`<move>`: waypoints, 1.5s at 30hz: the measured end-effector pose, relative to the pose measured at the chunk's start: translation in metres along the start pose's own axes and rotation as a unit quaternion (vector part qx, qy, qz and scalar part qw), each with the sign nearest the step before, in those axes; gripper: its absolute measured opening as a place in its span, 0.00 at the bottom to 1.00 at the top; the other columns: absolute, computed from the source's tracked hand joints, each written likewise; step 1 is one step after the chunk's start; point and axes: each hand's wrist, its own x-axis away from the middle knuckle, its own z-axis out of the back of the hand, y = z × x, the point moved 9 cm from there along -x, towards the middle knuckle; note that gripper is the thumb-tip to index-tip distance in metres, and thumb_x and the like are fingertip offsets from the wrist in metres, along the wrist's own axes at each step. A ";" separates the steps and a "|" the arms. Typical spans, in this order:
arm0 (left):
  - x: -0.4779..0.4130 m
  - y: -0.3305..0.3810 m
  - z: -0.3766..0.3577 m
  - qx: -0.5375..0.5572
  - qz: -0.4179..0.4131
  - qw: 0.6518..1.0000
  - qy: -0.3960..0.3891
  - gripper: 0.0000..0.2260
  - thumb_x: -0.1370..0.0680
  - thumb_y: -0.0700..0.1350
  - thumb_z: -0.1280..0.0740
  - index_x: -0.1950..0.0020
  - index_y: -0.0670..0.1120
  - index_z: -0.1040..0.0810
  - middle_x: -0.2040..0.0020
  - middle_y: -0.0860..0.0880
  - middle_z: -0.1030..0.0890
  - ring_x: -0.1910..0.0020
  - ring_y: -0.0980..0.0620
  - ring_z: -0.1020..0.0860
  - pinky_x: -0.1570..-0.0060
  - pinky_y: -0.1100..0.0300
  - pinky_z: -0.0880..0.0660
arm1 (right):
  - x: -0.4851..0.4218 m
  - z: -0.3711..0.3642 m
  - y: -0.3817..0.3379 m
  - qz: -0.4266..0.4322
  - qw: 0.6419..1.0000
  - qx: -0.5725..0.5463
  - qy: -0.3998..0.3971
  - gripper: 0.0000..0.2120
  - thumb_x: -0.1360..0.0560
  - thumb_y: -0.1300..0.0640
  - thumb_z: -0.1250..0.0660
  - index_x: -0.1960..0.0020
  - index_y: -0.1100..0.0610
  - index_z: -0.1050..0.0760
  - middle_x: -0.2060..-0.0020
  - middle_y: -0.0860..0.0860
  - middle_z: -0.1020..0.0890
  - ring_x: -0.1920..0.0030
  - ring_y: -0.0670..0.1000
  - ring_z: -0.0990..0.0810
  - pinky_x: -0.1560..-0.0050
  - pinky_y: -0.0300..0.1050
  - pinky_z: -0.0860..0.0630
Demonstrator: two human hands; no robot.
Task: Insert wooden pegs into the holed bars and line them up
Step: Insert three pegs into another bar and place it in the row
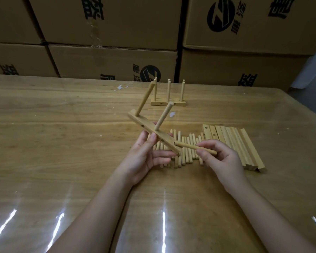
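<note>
My left hand [144, 156] grips a holed wooden bar [150, 131] tilted above the table, with two pegs [162, 115] standing in it. My right hand [219, 157] pinches a loose peg [192, 146] whose tip touches the near end of the bar. Under my hands lies a row of several loose pegs [186, 152]. To the right lie several plain holed bars [233, 143] side by side. Further back stand finished bars with upright pegs [169, 99].
The wooden table [62, 134] has a glossy clear cover. Stacked cardboard boxes [109, 52] form a wall right behind its far edge. Small white scraps [119, 87] lie near the back.
</note>
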 end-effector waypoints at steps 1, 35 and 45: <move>0.000 0.000 0.000 -0.004 0.001 1.000 -0.001 0.22 0.23 0.50 0.37 0.31 0.47 0.36 0.39 0.42 0.20 0.54 0.42 0.16 0.62 0.57 0.18 | 0.000 0.001 0.000 -0.002 1.000 -0.005 0.003 0.08 0.29 0.61 0.30 0.55 0.48 0.20 0.63 0.45 0.18 0.64 0.41 0.22 0.65 0.33 0.25; 0.002 -0.009 -0.003 -0.067 0.040 0.997 0.011 0.13 0.31 0.47 0.27 0.46 0.51 0.18 0.46 0.44 0.17 0.56 0.48 0.16 0.60 0.60 0.19 | 0.001 -0.019 0.016 -0.077 0.972 -0.217 -0.041 0.14 0.30 0.54 0.33 0.49 0.61 0.21 0.55 0.59 0.16 0.52 0.58 0.17 0.55 0.43 0.20; 0.002 -0.009 -0.002 -0.061 0.047 0.997 0.014 0.22 0.31 0.46 0.27 0.39 0.43 0.26 0.48 0.40 0.16 0.56 0.47 0.16 0.60 0.61 0.19 | 0.000 -0.017 0.016 -0.065 0.982 -0.173 -0.045 0.12 0.30 0.55 0.34 0.50 0.60 0.21 0.56 0.56 0.16 0.53 0.55 0.17 0.56 0.42 0.20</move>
